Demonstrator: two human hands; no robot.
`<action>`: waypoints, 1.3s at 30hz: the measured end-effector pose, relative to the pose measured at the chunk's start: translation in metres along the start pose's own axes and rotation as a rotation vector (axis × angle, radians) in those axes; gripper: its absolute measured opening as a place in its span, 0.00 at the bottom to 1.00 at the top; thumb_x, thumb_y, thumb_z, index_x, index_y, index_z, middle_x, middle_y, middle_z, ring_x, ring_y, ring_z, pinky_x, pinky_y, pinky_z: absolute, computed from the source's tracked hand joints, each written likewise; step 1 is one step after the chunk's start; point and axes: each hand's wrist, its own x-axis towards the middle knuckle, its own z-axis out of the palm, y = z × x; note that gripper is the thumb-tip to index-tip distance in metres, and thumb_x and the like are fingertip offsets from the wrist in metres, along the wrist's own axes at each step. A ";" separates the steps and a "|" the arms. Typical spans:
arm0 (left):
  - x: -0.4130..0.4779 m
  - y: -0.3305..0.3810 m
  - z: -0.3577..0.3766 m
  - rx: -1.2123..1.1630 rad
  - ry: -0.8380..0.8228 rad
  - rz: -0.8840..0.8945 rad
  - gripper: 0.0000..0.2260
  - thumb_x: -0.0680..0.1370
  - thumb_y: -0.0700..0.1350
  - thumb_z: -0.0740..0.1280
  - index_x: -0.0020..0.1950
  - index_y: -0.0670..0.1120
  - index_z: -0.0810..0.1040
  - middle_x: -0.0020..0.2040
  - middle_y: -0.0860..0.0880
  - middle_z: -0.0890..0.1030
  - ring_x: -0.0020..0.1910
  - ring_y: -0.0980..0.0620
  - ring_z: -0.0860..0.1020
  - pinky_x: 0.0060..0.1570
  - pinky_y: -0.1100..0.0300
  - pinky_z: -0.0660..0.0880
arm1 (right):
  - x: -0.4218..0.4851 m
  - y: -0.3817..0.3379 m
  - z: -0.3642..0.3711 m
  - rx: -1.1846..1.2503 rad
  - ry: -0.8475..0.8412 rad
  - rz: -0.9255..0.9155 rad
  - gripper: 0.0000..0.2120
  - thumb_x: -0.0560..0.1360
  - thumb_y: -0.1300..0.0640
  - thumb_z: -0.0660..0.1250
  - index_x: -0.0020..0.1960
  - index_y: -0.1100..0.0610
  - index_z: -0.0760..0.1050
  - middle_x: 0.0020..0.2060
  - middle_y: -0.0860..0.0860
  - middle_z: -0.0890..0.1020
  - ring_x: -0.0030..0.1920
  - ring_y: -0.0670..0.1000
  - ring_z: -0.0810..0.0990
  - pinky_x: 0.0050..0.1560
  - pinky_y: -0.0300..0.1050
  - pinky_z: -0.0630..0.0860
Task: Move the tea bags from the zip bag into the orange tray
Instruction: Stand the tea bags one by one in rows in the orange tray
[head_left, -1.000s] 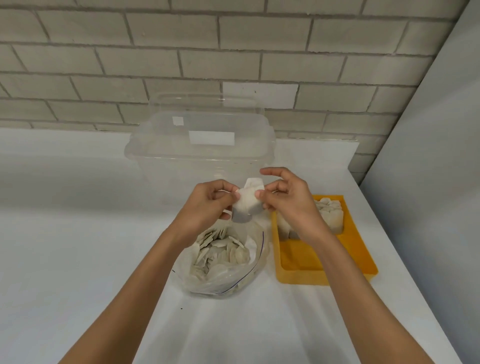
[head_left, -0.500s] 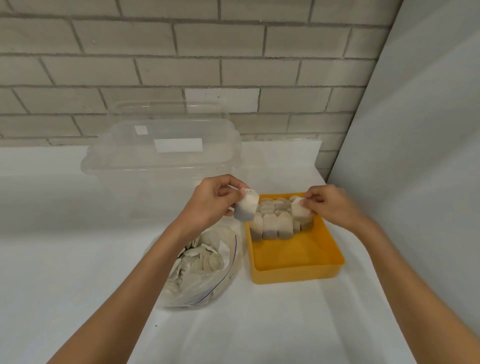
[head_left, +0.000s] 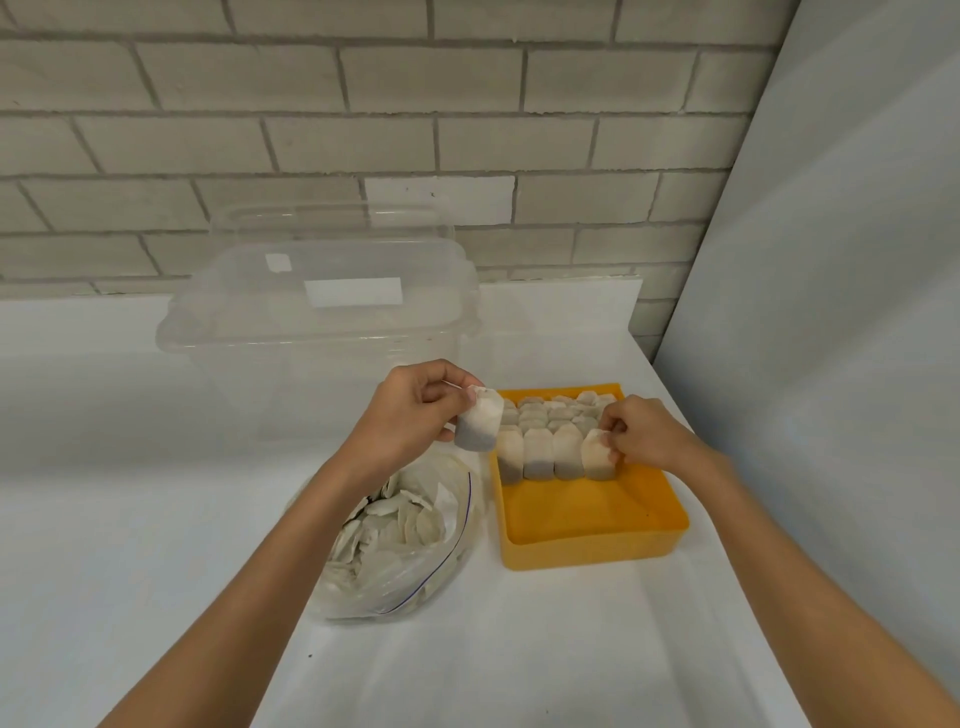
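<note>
Our right hand (head_left: 644, 436) has parted from the left and now pinches a pale paper tea bag (head_left: 597, 460) at the right end of the front row in the shallow orange plastic tray (head_left: 587, 525). That row looks complete to us. Our left hand (head_left: 410, 415) still pinches a second tea bag (head_left: 480, 428) beside the tray's left rim, and the clear plastic zip bag (head_left: 395, 540) on the white tabletop (head_left: 156, 519) holds many more.

Your left forearm (head_left: 291, 525) is covering the left side of the zip bag (head_left: 400, 566); your right hand (head_left: 644, 434) is hiding a corner of the end tea bag (head_left: 596, 460).
</note>
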 end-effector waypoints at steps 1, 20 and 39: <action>0.000 -0.001 0.000 0.001 0.001 -0.001 0.04 0.78 0.39 0.66 0.49 0.42 0.81 0.40 0.46 0.84 0.36 0.55 0.79 0.33 0.67 0.75 | 0.001 0.000 0.000 0.006 -0.006 0.006 0.05 0.77 0.65 0.64 0.49 0.58 0.78 0.36 0.49 0.77 0.33 0.46 0.78 0.34 0.33 0.72; 0.019 0.003 0.031 0.197 -0.028 0.115 0.03 0.76 0.40 0.69 0.46 0.45 0.83 0.38 0.47 0.83 0.35 0.56 0.80 0.42 0.61 0.79 | -0.004 0.002 -0.016 0.011 0.148 0.043 0.14 0.75 0.68 0.64 0.60 0.60 0.75 0.49 0.58 0.79 0.38 0.53 0.78 0.38 0.39 0.77; 0.094 -0.035 0.173 0.492 -0.194 -0.015 0.06 0.73 0.33 0.69 0.49 0.39 0.82 0.45 0.45 0.80 0.43 0.51 0.76 0.41 0.60 0.74 | -0.027 0.025 -0.011 0.056 0.180 0.086 0.11 0.77 0.64 0.63 0.57 0.56 0.78 0.50 0.56 0.81 0.44 0.49 0.76 0.44 0.41 0.75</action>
